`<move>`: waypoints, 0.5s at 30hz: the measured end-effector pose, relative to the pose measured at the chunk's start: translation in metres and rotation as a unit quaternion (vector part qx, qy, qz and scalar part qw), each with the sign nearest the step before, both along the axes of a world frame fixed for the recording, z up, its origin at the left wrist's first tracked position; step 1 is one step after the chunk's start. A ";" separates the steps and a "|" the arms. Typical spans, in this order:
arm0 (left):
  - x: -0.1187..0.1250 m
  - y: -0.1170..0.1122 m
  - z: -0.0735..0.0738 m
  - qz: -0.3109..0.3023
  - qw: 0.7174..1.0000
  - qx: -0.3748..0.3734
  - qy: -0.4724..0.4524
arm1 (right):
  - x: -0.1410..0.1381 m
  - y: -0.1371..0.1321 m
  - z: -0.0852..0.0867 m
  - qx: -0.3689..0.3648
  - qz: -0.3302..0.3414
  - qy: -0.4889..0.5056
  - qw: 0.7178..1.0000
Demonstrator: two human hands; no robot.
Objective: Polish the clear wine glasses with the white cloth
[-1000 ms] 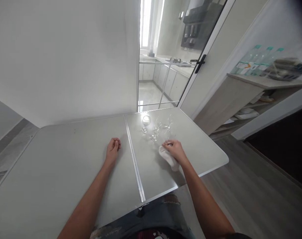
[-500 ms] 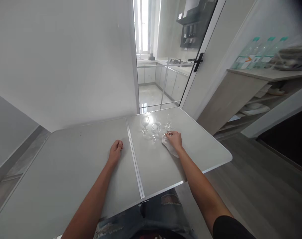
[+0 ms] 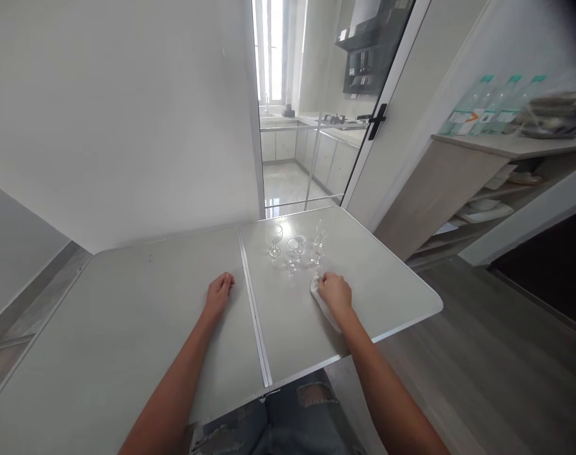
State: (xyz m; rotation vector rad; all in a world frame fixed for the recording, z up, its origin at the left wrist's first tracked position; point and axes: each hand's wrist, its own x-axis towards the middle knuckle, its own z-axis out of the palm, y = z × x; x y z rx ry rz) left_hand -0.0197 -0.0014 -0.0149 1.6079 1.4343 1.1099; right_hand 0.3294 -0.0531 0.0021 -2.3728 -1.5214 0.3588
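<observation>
My right hand [image 3: 335,292] is closed on a white cloth [image 3: 322,304], part of which hangs out below the fingers against the table's right half. Just beyond it stand several clear stemmed glasses: one glass [image 3: 275,240] at the left, another glass [image 3: 293,251] in the middle, and a glass [image 3: 318,245] nearest to the cloth. Their transparent outlines overlap, so the exact arrangement is hard to make out. My left hand [image 3: 220,291] rests curled on the table's left half, thumb against the fingers; whatever may be inside it is hidden.
The pale table [image 3: 140,328] has a metal seam [image 3: 253,303] across its middle. Behind it are a white wall and a glass door [image 3: 311,164] to a kitchen. A shelf unit [image 3: 458,183] at the right bears plastic bottles [image 3: 472,107].
My right hand has drawn the cloth back toward me, away from the glasses. My left hand stays in about the same place. The view has shifted slightly.
</observation>
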 end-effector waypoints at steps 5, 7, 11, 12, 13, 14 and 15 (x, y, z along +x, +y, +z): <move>0.001 -0.001 -0.003 0.000 1.000 -0.005 0.003 | -0.085 -0.006 0.009 -0.015 0.391 0.136 0.910; 0.001 -0.002 -0.003 -0.031 0.999 -0.017 -0.021 | -0.113 0.014 0.014 -0.059 0.497 0.251 0.828; 0.003 -0.006 0.001 -0.160 0.986 -0.036 0.037 | -0.133 0.054 0.014 -0.160 0.605 0.402 0.668; 0.005 -0.008 0.003 -0.183 0.979 -0.031 0.079 | -0.133 0.060 0.011 -0.179 0.611 0.426 0.642; 0.007 -0.009 0.005 -0.195 0.973 -0.024 0.124 | -0.131 0.063 0.007 -0.187 0.610 0.447 0.627; 0.010 -0.010 0.007 -0.198 0.966 -0.016 0.166 | -0.129 0.065 0.003 -0.185 0.603 0.463 0.622; 0.012 -0.010 0.009 -0.194 0.961 -0.009 0.198 | -0.127 0.066 -0.001 -0.179 0.597 0.474 0.622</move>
